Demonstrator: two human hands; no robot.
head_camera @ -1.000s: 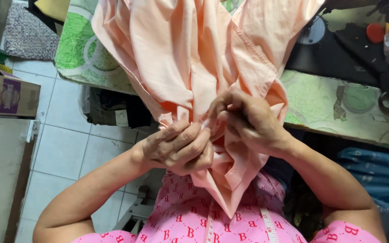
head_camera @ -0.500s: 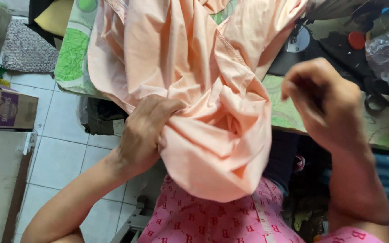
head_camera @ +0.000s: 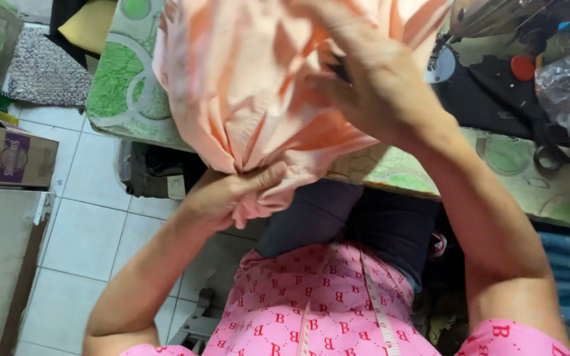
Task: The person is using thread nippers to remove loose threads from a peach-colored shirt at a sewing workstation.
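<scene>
Peach cloth (head_camera: 252, 86) | my left hand (head_camera: 232, 194) squeezes its bunched end; my right hand (head_camera: 371, 86) grips higher; I should pull gently, evenly

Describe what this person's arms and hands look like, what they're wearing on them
Both arms are bare from the short sleeves down. The sleeves belong to a pink top patterned with small darker pink letter shapes and dotted lines. The left hand and right hand wear no gloves; no rings, watch or bracelets show. A white measuring tape hangs down the chest.
</scene>
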